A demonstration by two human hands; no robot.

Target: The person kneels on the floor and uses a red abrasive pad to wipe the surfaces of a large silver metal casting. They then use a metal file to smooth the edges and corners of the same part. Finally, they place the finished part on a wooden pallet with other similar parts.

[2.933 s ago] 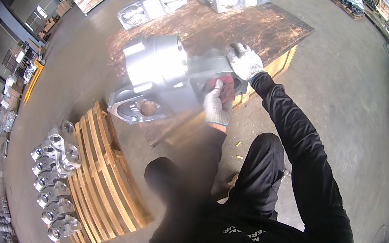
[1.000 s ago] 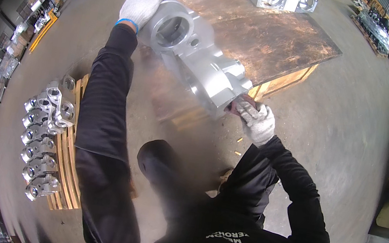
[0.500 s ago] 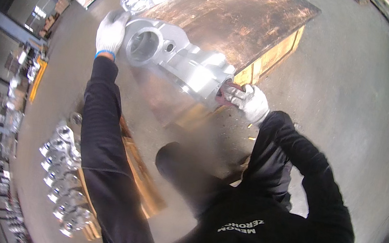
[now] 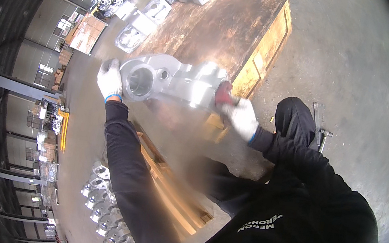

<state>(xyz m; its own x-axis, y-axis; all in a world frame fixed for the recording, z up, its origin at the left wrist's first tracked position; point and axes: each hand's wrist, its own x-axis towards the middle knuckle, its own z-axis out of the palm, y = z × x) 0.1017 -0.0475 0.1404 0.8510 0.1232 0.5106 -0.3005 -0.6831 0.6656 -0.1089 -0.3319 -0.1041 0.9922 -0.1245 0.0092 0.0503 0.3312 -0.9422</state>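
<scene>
A large silver metal casting (image 4: 170, 81), with a wide round bore at its left end, lies at the near edge of the wooden table (image 4: 218, 29). My left hand (image 4: 110, 80), in a white glove, grips the rim beside that bore, its fingers partly hidden behind the metal. At the casting's right end, my gloved right hand (image 4: 241, 120) is closed on a dark red pad (image 4: 223, 93), which it presses against the end face. The right fingers are a little blurred.
More silver castings (image 4: 140, 28) stand along the table's far left side. Several smaller metal parts (image 4: 105, 216) sit in rows on the floor at lower left, next to wooden boards (image 4: 174, 204). A metal tool (image 4: 322, 133) is on the floor beyond my knee.
The view has turned, so the casting lies more level in the picture. My left hand stays at the bore end. My right hand keeps the pad at the other end, with more red showing.
</scene>
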